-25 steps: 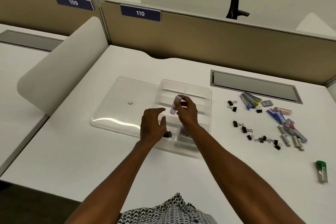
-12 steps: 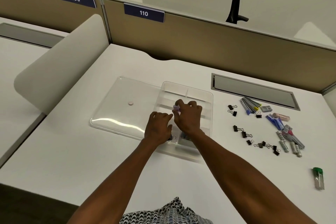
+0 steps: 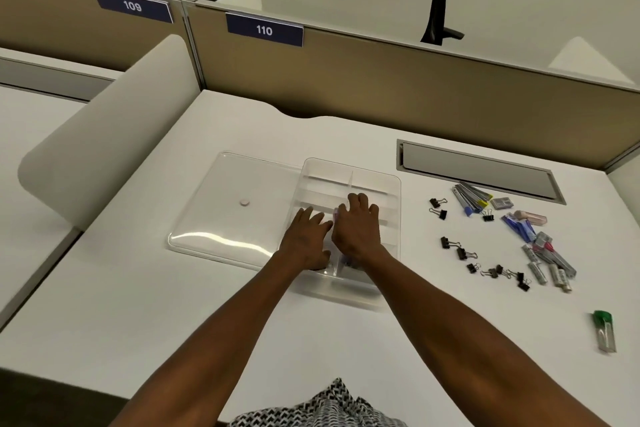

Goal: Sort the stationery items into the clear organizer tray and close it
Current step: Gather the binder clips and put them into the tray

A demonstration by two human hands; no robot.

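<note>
The clear organizer tray (image 3: 391,184) sits mid-desk, its clear lid (image 3: 235,211) lying flat against its left side. Both hands are over the tray's middle compartments. My right hand (image 3: 358,227) lies palm down with fingers stretched out, over a small purple case (image 3: 335,217) of which only a sliver shows by the thumb. Beside it, my left hand (image 3: 306,236) rests flat on the tray's left part with straight fingers. Dark small items (image 3: 349,262) in a near compartment are mostly hidden by my wrists.
Right of the tray lie loose black binder clips (image 3: 460,253), a bundle of lead cases (image 3: 472,199), several more coloured and clear cases (image 3: 550,260) and a green-capped tube (image 3: 604,331). A recessed cable hatch (image 3: 478,170) is behind them. A partition runs along the desk's back.
My right hand has lowered the purple case from above the tray into it, and its fingers have flattened out. The left hand moved forward and down onto the tray beside it.
</note>
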